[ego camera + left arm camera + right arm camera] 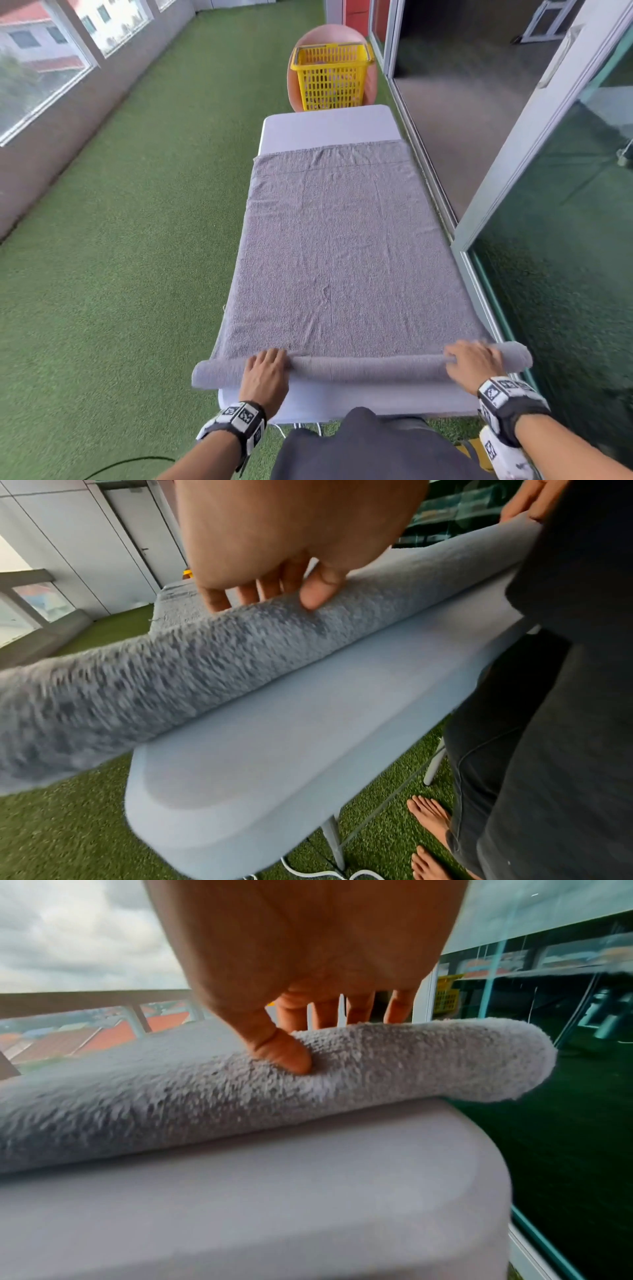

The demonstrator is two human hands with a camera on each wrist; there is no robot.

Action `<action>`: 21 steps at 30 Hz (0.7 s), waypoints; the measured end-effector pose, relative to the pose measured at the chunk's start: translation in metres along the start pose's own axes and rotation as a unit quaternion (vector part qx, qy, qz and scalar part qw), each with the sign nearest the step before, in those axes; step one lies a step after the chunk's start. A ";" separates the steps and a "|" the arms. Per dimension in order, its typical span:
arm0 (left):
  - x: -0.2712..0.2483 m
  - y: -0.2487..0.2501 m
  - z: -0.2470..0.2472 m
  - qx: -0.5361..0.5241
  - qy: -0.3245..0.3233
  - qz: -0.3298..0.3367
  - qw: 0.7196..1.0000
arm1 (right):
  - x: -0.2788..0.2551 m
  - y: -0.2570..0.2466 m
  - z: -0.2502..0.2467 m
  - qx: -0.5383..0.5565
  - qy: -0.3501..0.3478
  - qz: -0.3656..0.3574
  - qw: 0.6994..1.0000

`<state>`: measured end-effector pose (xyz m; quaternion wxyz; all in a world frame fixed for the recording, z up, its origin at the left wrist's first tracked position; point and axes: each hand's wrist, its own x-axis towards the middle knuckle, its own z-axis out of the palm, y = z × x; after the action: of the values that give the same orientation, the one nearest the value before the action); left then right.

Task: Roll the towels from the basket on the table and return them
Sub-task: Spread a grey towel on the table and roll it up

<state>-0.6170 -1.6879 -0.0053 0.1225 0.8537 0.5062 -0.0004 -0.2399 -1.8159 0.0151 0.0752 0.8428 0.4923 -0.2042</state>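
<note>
A grey towel (339, 246) lies spread lengthwise on the white table (325, 128), its near end wound into a thin roll (370, 368) that overhangs both table sides. My left hand (265, 368) grips the roll left of centre, fingers over the top and thumb on the near side (270, 593). Near the right end, my right hand (474, 359) holds the roll (377, 1074) the same way, thumb pressed into the pile (325, 1034). The yellow basket (330, 77) stands beyond the table's far end on a pink seat (371, 85).
A glass sliding door (534, 192) runs close along the table's right side. Artificial grass (137, 240) covers the floor on the left, up to a low wall with windows. A dark cable (130, 462) lies near my left arm. My bare feet (428, 818) stand by the table legs.
</note>
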 end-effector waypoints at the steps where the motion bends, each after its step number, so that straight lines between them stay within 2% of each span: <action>1: 0.004 0.001 0.001 -0.002 0.004 -0.014 1.000 | 0.005 0.001 -0.002 0.017 0.039 -0.001 0.999; 3: 0.005 0.003 0.001 -0.009 -0.002 -0.010 1.000 | 0.007 0.004 0.000 0.049 0.089 -0.028 0.994; 5: 0.000 0.003 0.004 -0.015 -0.036 0.023 0.999 | -0.003 0.007 0.009 0.046 0.040 -0.060 0.996; 8: -0.006 0.002 0.005 -0.001 -0.116 0.011 0.993 | -0.021 0.009 0.023 -0.034 -0.009 -0.061 0.998; 12: 0.009 0.006 -0.007 -0.002 -0.074 0.033 0.997 | -0.010 0.006 0.003 -0.037 -0.007 -0.039 0.999; 14: 0.018 0.007 -0.006 -0.001 -0.031 0.018 0.999 | 0.000 0.003 -0.007 -0.013 0.026 -0.034 0.999; 15: 0.020 0.009 -0.004 0.004 -0.036 0.007 0.999 | 0.003 0.004 -0.007 0.000 0.040 -0.034 0.999; 17: 0.019 0.008 0.004 0.027 -0.071 0.014 0.997 | 0.003 0.006 -0.001 0.015 0.023 -0.041 0.999; 19: 0.012 0.005 0.014 0.042 -0.122 0.031 0.991 | -0.007 0.008 0.010 -0.021 -0.005 -0.053 0.998; 21: 0.002 0.008 0.010 0.062 -0.156 0.032 0.985 | -0.015 0.006 0.016 -0.062 0.000 -0.062 0.996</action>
<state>-0.6073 -1.6919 -0.0139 0.1465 0.8651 0.4519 -0.1613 -0.2453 -1.8361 0.0063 0.1142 0.8041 0.5557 -0.1777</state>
